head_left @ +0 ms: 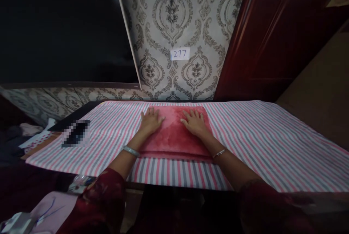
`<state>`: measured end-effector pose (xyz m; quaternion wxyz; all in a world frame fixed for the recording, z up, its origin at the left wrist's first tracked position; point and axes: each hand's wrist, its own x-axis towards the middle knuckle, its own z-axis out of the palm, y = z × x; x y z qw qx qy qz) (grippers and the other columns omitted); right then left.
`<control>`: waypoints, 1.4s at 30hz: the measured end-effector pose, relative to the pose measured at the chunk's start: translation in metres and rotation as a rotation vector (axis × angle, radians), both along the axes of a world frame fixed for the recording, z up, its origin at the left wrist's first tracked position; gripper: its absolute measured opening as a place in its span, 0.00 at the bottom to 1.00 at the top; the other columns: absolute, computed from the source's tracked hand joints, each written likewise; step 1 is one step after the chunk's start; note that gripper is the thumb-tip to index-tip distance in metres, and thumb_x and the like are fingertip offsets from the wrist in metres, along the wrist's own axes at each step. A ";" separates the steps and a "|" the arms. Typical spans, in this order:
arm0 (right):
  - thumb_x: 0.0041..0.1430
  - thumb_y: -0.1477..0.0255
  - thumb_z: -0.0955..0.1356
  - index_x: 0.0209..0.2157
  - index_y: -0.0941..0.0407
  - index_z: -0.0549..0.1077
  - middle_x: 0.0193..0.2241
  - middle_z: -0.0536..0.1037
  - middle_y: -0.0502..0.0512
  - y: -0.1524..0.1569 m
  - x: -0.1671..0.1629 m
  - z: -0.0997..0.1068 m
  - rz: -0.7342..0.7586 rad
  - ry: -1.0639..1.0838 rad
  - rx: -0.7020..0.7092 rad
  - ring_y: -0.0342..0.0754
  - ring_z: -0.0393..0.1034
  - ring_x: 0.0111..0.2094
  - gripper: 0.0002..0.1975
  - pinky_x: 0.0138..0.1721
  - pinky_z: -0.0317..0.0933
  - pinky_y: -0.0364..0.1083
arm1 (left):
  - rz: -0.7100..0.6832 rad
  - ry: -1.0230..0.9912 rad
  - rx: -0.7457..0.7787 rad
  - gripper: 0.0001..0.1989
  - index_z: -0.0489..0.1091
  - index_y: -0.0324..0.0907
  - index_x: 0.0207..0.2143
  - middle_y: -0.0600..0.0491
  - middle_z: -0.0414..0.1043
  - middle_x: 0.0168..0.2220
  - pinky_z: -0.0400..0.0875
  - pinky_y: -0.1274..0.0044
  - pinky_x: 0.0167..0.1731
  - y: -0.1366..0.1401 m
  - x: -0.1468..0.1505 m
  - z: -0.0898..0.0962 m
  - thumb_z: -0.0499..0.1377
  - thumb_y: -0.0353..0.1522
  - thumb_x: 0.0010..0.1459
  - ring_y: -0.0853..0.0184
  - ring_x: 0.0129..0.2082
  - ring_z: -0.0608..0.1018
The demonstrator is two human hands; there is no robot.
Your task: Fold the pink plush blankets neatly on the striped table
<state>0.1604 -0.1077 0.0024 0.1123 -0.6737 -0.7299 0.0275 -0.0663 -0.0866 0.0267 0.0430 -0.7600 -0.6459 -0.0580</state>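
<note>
A red-pink plush cloth [174, 137], folded into a rectangle, lies on a striped tablecloth [245, 132]. Its folded layers show along the near edge. On the cloth's far left part rests my left hand [151, 120], palm down with fingers spread. My right hand [194, 122] lies flat on the far right part, its fingers also spread. Both hands press on the top surface and grasp nothing. A bangle circles my left wrist, and a thin bracelet is on my right.
At the table's left side is a dark, blurred-out object [76, 133]. Behind stand a large dark screen [65, 30] and a patterned wall with a paper label [180, 53] reading 277. A dark red wooden panel [253, 45] rises at the right. Lower left, a pinkish surface [54, 208] holds wires.
</note>
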 end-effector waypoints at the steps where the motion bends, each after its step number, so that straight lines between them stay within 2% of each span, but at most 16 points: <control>1: 0.71 0.53 0.55 0.70 0.53 0.54 0.70 0.53 0.64 -0.006 0.001 0.000 0.009 -0.010 0.024 0.65 0.43 0.70 0.32 0.66 0.38 0.65 | -0.066 0.000 0.007 0.33 0.54 0.40 0.69 0.39 0.45 0.72 0.42 0.49 0.66 -0.006 0.008 -0.002 0.42 0.48 0.69 0.50 0.72 0.47; 4: 0.70 0.53 0.57 0.70 0.52 0.55 0.70 0.54 0.65 -0.022 0.004 -0.010 0.041 -0.061 0.070 0.66 0.43 0.70 0.32 0.66 0.38 0.65 | -0.201 0.000 -0.015 0.34 0.52 0.44 0.70 0.41 0.46 0.72 0.43 0.49 0.66 -0.022 0.027 -0.017 0.45 0.50 0.68 0.49 0.72 0.48; 8: 0.70 0.51 0.57 0.70 0.50 0.55 0.71 0.52 0.64 -0.032 0.006 -0.030 0.041 -0.096 0.092 0.66 0.42 0.71 0.33 0.66 0.36 0.65 | -0.201 0.029 -0.001 0.35 0.52 0.44 0.70 0.40 0.46 0.72 0.46 0.47 0.65 -0.031 0.034 -0.042 0.47 0.50 0.67 0.48 0.72 0.50; 12: 0.69 0.51 0.57 0.70 0.50 0.55 0.71 0.51 0.62 -0.030 0.006 -0.040 0.030 -0.087 0.123 0.64 0.41 0.71 0.33 0.66 0.34 0.64 | -0.198 0.037 0.040 0.35 0.52 0.44 0.70 0.40 0.47 0.72 0.47 0.46 0.64 -0.030 0.031 -0.053 0.48 0.50 0.67 0.47 0.71 0.51; 18: 0.70 0.52 0.57 0.70 0.49 0.55 0.71 0.51 0.61 -0.029 0.006 -0.043 0.018 -0.079 0.134 0.64 0.41 0.71 0.32 0.67 0.33 0.64 | -0.207 0.021 0.059 0.36 0.53 0.44 0.70 0.39 0.48 0.72 0.46 0.46 0.65 -0.031 0.032 -0.051 0.47 0.52 0.66 0.48 0.71 0.51; 25: 0.70 0.52 0.58 0.70 0.49 0.55 0.71 0.51 0.62 -0.030 0.006 -0.044 0.018 -0.082 0.127 0.64 0.43 0.71 0.32 0.66 0.33 0.64 | -0.235 0.009 -0.031 0.38 0.52 0.47 0.70 0.42 0.45 0.73 0.44 0.45 0.65 -0.032 0.020 -0.041 0.49 0.54 0.64 0.47 0.72 0.50; 29: 0.70 0.52 0.57 0.70 0.50 0.55 0.71 0.52 0.63 -0.032 0.005 -0.041 0.020 -0.079 0.129 0.64 0.43 0.71 0.32 0.67 0.34 0.64 | -0.120 0.054 -0.040 0.36 0.53 0.47 0.70 0.42 0.44 0.73 0.42 0.45 0.65 -0.035 -0.007 -0.035 0.49 0.53 0.65 0.48 0.72 0.48; 32: 0.70 0.53 0.57 0.70 0.50 0.55 0.71 0.53 0.63 -0.033 0.004 -0.038 0.023 -0.072 0.126 0.64 0.43 0.71 0.32 0.67 0.34 0.63 | -0.004 0.044 -0.073 0.35 0.50 0.48 0.71 0.44 0.40 0.74 0.48 0.46 0.64 -0.042 -0.030 -0.034 0.47 0.50 0.67 0.50 0.73 0.45; 36: 0.70 0.53 0.57 0.70 0.50 0.56 0.71 0.52 0.63 -0.033 0.003 -0.037 0.019 -0.070 0.112 0.64 0.43 0.71 0.31 0.66 0.35 0.64 | 0.050 -0.012 -0.120 0.34 0.46 0.48 0.72 0.48 0.36 0.74 0.51 0.50 0.65 -0.048 -0.056 -0.038 0.45 0.48 0.68 0.50 0.72 0.46; 39: 0.70 0.54 0.57 0.70 0.50 0.56 0.71 0.53 0.63 -0.034 0.004 -0.032 0.021 -0.068 0.100 0.63 0.43 0.71 0.31 0.66 0.36 0.64 | 0.084 -0.013 -0.137 0.33 0.48 0.47 0.72 0.49 0.39 0.74 0.51 0.50 0.65 -0.051 -0.065 -0.034 0.45 0.47 0.68 0.49 0.72 0.48; 42: 0.70 0.56 0.58 0.69 0.52 0.56 0.70 0.54 0.64 -0.039 0.003 -0.023 0.013 -0.044 0.085 0.62 0.43 0.71 0.31 0.67 0.37 0.63 | 0.077 0.031 -0.049 0.30 0.56 0.44 0.69 0.44 0.46 0.73 0.48 0.49 0.65 -0.056 -0.058 -0.023 0.45 0.45 0.69 0.49 0.72 0.49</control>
